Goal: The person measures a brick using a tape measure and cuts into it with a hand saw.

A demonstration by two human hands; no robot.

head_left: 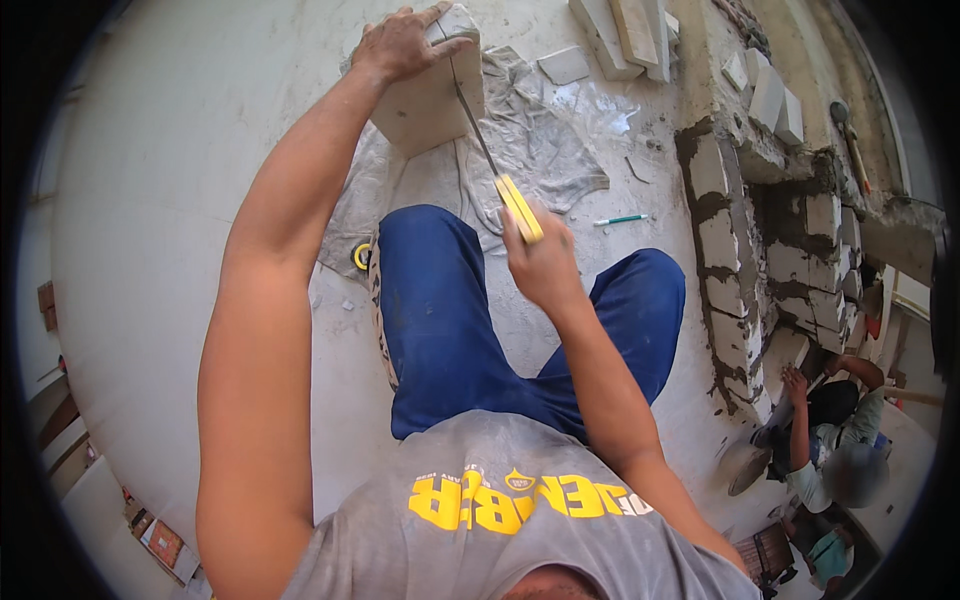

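Observation:
A pale lightweight concrete block stands on a grey dusty cloth beyond my knees. My left hand presses over its top left part, thumb and fingers spread apart, holding it beside the blade. In my right hand, slightly blurred, is the yellow handle of a handsaw. My fingers are wrapped round that handle. The thin dark blade slants up and left to the block's top, near my left thumb and fingertips. How deep it sits in the block I cannot tell.
A teal pen-like stick lies right of the cloth, a yellow tape measure by my left knee. Cut slabs stand at the far side. A low block wall runs along the right; another person works beyond it.

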